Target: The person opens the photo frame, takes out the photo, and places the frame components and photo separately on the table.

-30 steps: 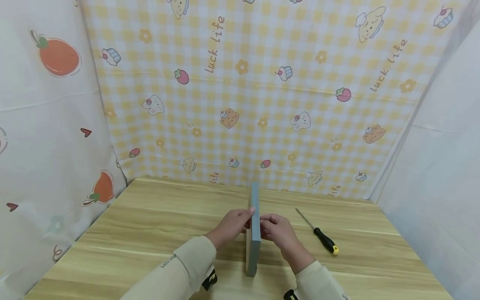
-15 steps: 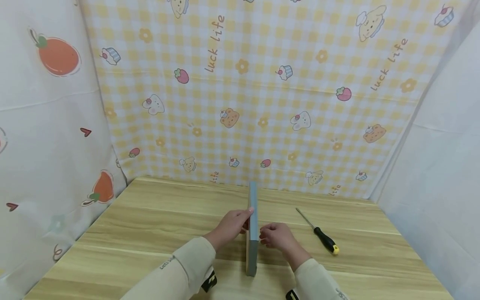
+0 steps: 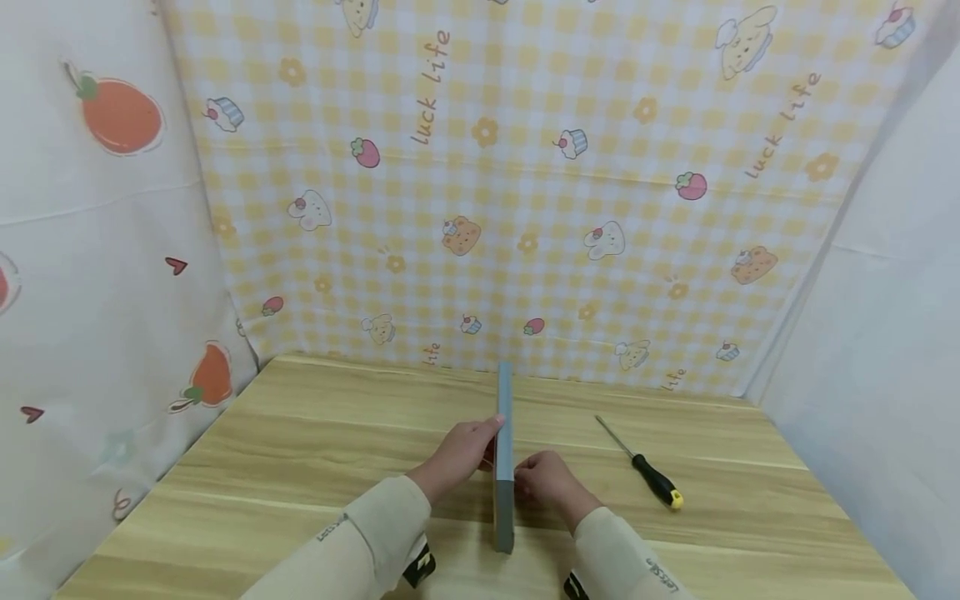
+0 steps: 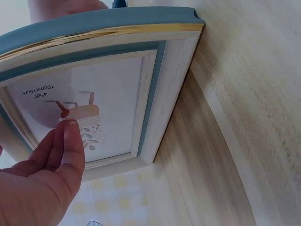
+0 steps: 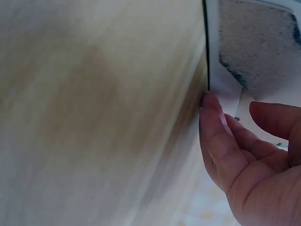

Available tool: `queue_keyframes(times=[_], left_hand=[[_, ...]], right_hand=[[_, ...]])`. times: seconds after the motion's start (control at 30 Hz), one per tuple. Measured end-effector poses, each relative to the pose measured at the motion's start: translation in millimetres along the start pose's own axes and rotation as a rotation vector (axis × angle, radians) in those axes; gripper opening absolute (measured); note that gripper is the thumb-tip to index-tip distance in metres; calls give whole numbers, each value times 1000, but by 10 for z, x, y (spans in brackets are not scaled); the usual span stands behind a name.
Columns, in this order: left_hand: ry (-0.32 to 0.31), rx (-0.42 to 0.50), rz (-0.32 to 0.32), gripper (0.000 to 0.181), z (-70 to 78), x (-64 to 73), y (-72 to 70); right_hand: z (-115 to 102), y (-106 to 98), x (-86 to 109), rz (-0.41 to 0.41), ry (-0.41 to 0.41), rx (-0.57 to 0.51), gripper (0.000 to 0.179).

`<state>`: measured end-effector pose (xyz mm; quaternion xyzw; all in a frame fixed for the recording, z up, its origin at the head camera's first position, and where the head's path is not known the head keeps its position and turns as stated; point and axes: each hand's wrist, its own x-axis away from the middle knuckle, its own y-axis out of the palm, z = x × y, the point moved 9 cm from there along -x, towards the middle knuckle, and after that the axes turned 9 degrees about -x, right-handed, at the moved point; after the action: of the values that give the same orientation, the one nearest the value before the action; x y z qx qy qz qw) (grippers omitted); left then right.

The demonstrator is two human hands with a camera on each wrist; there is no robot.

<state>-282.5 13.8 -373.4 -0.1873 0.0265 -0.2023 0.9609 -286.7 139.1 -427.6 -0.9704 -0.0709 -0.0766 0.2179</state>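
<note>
Left wrist view shows my left fingers (image 4: 73, 141) bent at the front of the picture frame (image 4: 171, 70), and with the thumb over its upper edge I hold it upright on the surface (image 3: 337, 417), just right of these fingers. My right fingers (image 5: 218, 141) are curled close by its back side, with a gap to the thumb, and I cannot tell if they pinch something. The screwdriver (image 3: 654, 479) lies to their right, well apart.
</note>
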Motion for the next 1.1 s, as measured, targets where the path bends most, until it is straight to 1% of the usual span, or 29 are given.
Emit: queue_keyframes(times=[0.13,0.23,0.5,0.7,0.83,1.03,1.1], left_hand=[[-5,34,7,51,0,-13,-6],[-10,43,21,49,-4,-17,-22],[-20,34,52,49,-35,2,-76],[-24,11,75,50,-54,63,-142],[-21,34,62,54,-72,108,-163],[-43,36,81,56,-132,131,-201],[-41,34,82,56,-133,137,-204]], right_hand=[[20,5,-18,-3,21,1,19],[4,-5,-13,11,19,1,18],[24,-1,-30,27,12,-6,16],[34,25,-29,18,23,-2,15],[15,28,-6,18,23,8,15],[9,7,10,27,31,35,17],[17,-2,6,30,35,40,17]])
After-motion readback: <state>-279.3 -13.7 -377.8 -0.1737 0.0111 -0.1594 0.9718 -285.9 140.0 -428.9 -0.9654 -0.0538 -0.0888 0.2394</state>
